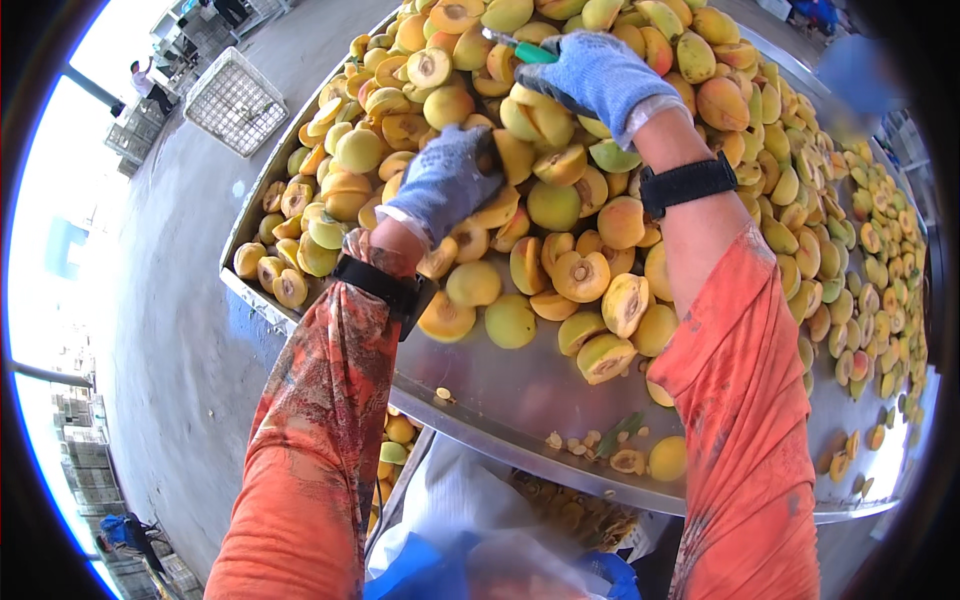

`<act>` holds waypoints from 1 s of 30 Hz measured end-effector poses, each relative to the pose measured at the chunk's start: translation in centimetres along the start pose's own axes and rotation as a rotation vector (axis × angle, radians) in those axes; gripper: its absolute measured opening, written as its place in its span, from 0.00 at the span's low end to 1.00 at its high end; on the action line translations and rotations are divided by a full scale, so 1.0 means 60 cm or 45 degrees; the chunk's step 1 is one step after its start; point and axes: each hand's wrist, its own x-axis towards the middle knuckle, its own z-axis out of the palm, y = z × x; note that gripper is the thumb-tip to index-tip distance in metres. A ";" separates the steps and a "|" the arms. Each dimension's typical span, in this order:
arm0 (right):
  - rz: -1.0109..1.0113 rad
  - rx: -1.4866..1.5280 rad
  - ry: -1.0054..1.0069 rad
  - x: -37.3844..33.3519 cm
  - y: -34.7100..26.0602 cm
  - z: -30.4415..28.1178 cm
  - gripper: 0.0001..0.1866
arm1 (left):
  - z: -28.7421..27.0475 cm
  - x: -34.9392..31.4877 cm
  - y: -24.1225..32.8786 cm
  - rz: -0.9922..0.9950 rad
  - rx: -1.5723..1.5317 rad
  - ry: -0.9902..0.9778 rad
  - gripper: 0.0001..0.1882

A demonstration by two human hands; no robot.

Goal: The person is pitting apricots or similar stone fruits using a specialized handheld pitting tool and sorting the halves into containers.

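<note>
A large heap of yellow peaches [553,206], many split into halves with some pits showing, covers a metal table [470,385]. My left hand [447,183], in a blue-grey glove with a dark palm, reaches into the heap. Its fingers curl round the side of a peach [515,157], though the fingertips are partly hidden. Farther back and to the right, my right hand [600,78], gloved alike, is closed on a small knife [536,53]. The green handle sticks out leftward from the fist, its short metal end over the fruit.
A raised rim edges the table; pits and a green leaf [622,432] lie near its front. More peach halves [880,270] spread along the right. Below the front edge are a white sack [455,500] and more fruit. A white plastic crate [236,102] stands on the floor, left.
</note>
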 end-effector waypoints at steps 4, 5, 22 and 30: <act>0.008 0.079 0.029 -0.093 -0.026 0.006 0.22 | 0.024 -0.054 0.026 0.019 -0.168 -0.164 0.24; 0.013 0.016 -0.036 -0.111 -0.042 -0.010 0.22 | 0.033 -0.072 0.025 0.054 -0.132 -0.072 0.26; 0.507 0.591 0.157 -0.492 -0.070 -0.164 0.16 | -0.105 -0.220 0.110 -0.622 -2.080 0.172 0.28; 0.984 1.626 -0.070 -0.634 -0.247 -0.177 0.21 | -0.074 -0.417 0.261 -0.766 -2.478 -0.583 0.33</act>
